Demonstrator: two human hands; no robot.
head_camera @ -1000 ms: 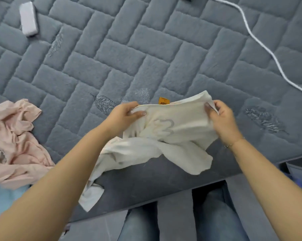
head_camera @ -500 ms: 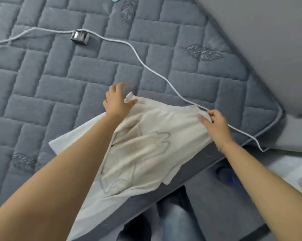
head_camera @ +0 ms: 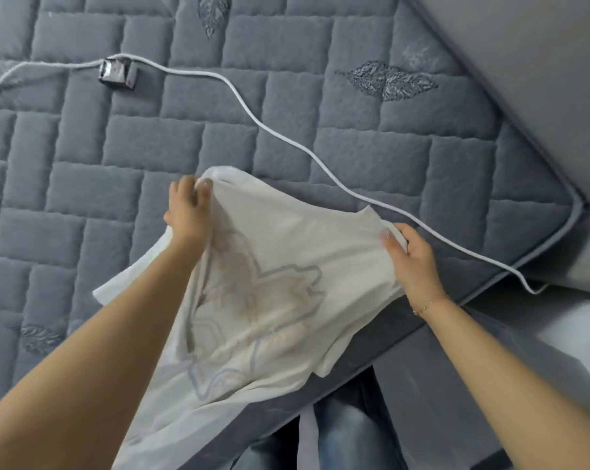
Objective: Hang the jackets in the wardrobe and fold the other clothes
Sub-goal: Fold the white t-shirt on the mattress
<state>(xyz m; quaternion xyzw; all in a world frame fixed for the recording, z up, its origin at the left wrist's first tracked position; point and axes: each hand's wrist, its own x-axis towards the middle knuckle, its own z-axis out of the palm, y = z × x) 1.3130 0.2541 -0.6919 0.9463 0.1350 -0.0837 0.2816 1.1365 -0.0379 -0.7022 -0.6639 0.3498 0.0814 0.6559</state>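
On quilted grey mattress (head_camera: 124,184), white cable (head_camera: 287,140).

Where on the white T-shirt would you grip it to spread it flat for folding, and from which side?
Grip the white T-shirt at its two top corners, from above. The left hand and right hand already pinch there, so the body hangs toward the mattress edge and can be drawn taut.

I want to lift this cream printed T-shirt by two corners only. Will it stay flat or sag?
The cream printed T-shirt probably sags: it drapes between the left hand and right hand and hangs over the grey quilted mattress edge. It looks thin and light.
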